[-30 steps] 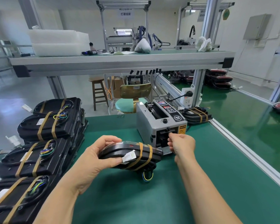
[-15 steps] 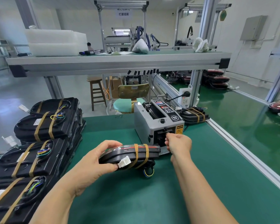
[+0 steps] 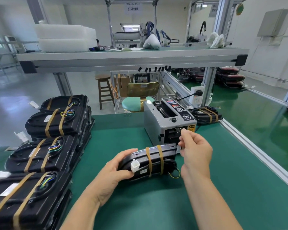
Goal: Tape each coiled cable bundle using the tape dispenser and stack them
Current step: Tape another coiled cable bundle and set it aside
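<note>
My left hand (image 3: pixel 113 171) grips the left end of a black coiled cable bundle (image 3: pixel 154 161), held just above the green table in front of the grey tape dispenser (image 3: pixel 156 120). The bundle has two tan tape bands, a white connector and a yellow-green wire loop at its right end. My right hand (image 3: pixel 196 150) is at the dispenser's outlet, thumb and forefinger pinched on what looks like a tape strip; the strip itself is hard to make out. Taped bundles sit stacked at the left (image 3: pixel 56 120), (image 3: pixel 40 153), (image 3: pixel 23 196).
Another taped bundle (image 3: pixel 206 114) lies behind the dispenser to its right, by the aluminium rail (image 3: pixel 256 156). A power strip (image 3: pixel 197 97) hangs on the post. An overhead shelf (image 3: pixel 131 58) spans the bench. A stool and a chair stand beyond the table's far edge.
My right hand has risen a little from the dispenser's outlet, still pinched. My left hand has tilted the bundle and brought its right end closer to the dispenser.
</note>
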`<action>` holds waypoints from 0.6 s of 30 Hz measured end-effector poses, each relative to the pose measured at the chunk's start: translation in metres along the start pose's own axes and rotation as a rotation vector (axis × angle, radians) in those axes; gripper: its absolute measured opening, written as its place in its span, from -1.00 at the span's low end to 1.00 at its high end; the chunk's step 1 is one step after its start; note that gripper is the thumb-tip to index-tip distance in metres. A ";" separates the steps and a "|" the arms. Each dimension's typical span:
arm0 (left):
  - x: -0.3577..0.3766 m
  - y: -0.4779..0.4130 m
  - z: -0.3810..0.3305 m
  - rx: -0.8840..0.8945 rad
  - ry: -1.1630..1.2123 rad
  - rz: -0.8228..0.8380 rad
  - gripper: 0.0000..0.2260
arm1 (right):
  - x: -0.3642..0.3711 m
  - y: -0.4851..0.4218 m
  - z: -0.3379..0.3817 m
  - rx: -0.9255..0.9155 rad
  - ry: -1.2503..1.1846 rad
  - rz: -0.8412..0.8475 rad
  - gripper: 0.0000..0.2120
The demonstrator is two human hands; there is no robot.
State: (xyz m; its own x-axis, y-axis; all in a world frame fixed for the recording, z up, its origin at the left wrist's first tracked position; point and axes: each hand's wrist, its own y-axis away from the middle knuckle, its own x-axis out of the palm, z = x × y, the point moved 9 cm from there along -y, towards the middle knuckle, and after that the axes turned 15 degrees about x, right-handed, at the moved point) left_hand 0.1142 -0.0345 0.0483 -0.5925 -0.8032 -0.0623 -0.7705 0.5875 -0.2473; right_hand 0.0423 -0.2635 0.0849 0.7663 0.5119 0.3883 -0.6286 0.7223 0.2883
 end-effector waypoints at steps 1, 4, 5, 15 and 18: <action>0.000 -0.001 0.000 0.003 -0.005 -0.004 -0.44 | 0.007 0.009 -0.001 0.026 -0.001 0.056 -0.81; -0.001 -0.002 -0.001 0.018 -0.015 -0.046 -0.46 | 0.032 0.035 -0.015 0.161 0.014 0.225 -0.86; -0.002 -0.003 -0.001 0.024 -0.014 -0.067 -0.47 | 0.039 0.043 -0.022 0.204 0.024 0.272 -0.89; -0.003 -0.001 -0.001 0.043 -0.005 -0.155 -0.46 | 0.054 0.071 -0.076 0.406 0.083 0.365 -0.88; -0.003 -0.001 0.000 0.037 -0.011 -0.152 -0.47 | 0.054 0.070 -0.076 0.400 0.094 0.369 -0.88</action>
State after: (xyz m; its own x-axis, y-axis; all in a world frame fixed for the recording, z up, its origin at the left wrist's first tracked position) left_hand 0.1170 -0.0324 0.0492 -0.4671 -0.8837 -0.0316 -0.8418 0.4553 -0.2899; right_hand 0.0498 -0.1492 0.0594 0.4822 0.7501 0.4526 -0.8453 0.2628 0.4651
